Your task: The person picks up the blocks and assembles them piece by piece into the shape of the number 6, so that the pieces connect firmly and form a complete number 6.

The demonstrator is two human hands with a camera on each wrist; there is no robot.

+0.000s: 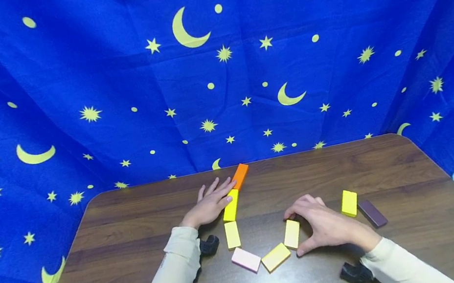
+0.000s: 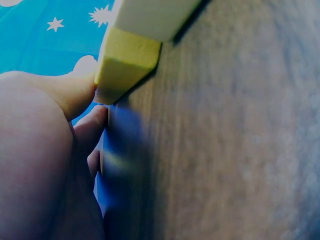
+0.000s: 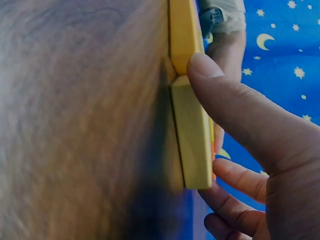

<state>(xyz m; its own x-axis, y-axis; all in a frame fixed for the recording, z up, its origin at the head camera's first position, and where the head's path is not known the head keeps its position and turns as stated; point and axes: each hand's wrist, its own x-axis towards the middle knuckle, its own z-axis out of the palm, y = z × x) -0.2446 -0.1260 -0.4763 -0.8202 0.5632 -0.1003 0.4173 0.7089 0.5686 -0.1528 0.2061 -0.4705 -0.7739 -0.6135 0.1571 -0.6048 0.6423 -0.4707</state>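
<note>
My left hand [image 1: 206, 210] lies with fairly straight fingers over the left side of a bright yellow block [image 1: 231, 207], its fingertips reaching the orange block [image 1: 241, 175] behind. From there a curved row runs toward me: a pale yellow block [image 1: 232, 235], a pink block [image 1: 246, 260] and a light orange-yellow block [image 1: 276, 258]. At the row's right end, my right hand [image 1: 329, 224] holds a cream-yellow block [image 1: 292, 234] by its ends, thumb near and fingers far. The right wrist view shows this block [image 3: 192, 135] against its orange-yellow neighbour [image 3: 184, 35].
Right of my right hand, another bright yellow block [image 1: 350, 203] lies beside a dark purple block [image 1: 373, 213]. The brown wooden table [image 1: 132, 216] ends at a blue curtain [image 1: 132, 77] with moons and stars. Black straps with devices sit at both wrists.
</note>
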